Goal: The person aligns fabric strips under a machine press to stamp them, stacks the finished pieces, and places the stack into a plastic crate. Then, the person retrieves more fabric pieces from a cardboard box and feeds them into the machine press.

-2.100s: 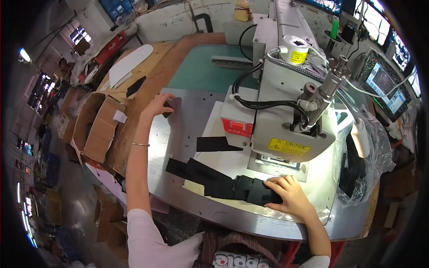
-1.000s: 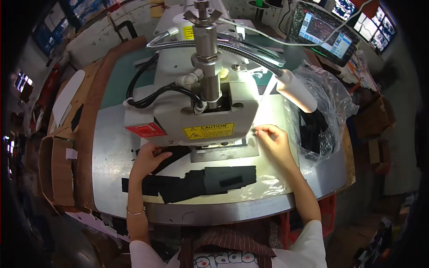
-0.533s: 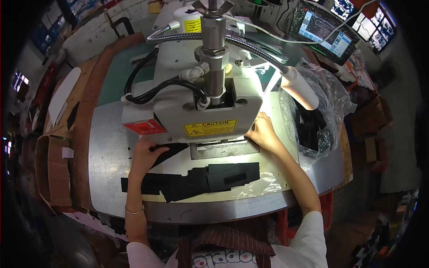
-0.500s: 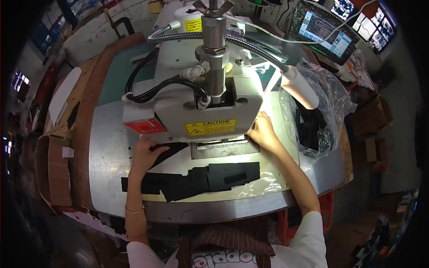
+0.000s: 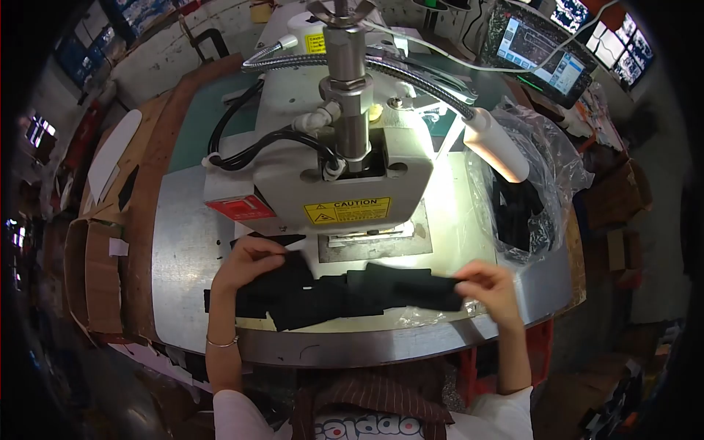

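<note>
In the head view my left hand (image 5: 249, 265) is closed, thumb and fingers pinching a black fabric piece (image 5: 295, 268) just left of the press plate. Further right, my right hand (image 5: 490, 290) grips the end of another black fabric piece (image 5: 434, 295), which looks slightly blurred. Both pieces lie over or just above a row of overlapping black pieces (image 5: 331, 302) along the table's front. Behind my left hand, a dark pointed piece (image 5: 284, 239) shows partly. The metal base plate (image 5: 345, 252) sits under the machine head (image 5: 345, 183).
A yellow caution label (image 5: 347, 210) marks the machine's front. At right are a lit lamp (image 5: 499, 147), a clear plastic bag (image 5: 519, 213) with black pieces inside, and a control screen (image 5: 539, 55). A cardboard box (image 5: 92, 279) stands at the left edge.
My right hand has come from beside the machine head to the front right and now holds a black piece. My left hand has moved slightly nearer and right, lifting a black piece.
</note>
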### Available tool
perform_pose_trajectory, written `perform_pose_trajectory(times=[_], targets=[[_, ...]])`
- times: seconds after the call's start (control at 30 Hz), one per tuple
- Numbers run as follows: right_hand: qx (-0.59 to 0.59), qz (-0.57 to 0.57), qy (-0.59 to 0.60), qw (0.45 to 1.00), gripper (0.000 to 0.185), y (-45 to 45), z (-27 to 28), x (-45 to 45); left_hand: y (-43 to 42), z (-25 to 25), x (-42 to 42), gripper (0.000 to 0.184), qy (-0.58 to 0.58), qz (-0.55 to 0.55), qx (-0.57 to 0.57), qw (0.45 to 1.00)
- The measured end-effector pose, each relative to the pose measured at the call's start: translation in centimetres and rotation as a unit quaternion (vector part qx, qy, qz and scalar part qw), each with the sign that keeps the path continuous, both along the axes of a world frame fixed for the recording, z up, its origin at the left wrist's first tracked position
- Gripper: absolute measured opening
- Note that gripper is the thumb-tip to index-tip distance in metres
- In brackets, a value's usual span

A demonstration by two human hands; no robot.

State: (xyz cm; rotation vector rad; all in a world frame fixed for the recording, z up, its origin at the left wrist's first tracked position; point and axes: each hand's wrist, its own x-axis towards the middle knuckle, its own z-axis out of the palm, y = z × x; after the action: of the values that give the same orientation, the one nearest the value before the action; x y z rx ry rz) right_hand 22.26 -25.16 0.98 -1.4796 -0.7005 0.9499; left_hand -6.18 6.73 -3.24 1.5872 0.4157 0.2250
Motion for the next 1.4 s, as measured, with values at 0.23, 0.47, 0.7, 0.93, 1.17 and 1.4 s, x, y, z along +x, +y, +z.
perform_pose_trajectory(times=[0.23, 0.47, 0.7, 0.93, 1.17, 1.4], targets=[[0.046, -0.001, -0.441, 0.896, 0.020, 4.6, -1.3, -3.5, -5.8, 3.1, 5.6, 0.027, 0.090, -0.154, 0.094, 0.979], [-0.090, 0.053, -0.169, 0.980, 0.020, 8.4, -5.9, -0.3, -7.0, 2.6, 6.3, 0.029, 0.182, 0.002, 0.163, 0.970], [-0.077, -0.024, -0.297, 0.951, 0.016, 11.5, -7.4, 2.2, -5.5, -1.5, 5.3, 0.031, 0.016, 0.014, 0.545, 0.838], [-0.069, -0.081, -0.339, 0.935, 0.014, 10.7, -5.3, 0.7, -6.3, -1.1, 4.9, 0.061, 0.056, -0.032, 0.594, 0.802], [0.018, 0.012, -0.612, 0.791, 0.031, 6.7, -5.8, -0.6, -6.5, -1.1, 5.0, 0.061, 0.063, -0.034, 0.616, 0.785], [0.006, 0.024, -0.649, 0.761, 0.037, 6.5, -6.2, -0.8, -6.4, -0.8, 4.8, 0.025, 0.062, -0.056, 0.656, 0.750]])
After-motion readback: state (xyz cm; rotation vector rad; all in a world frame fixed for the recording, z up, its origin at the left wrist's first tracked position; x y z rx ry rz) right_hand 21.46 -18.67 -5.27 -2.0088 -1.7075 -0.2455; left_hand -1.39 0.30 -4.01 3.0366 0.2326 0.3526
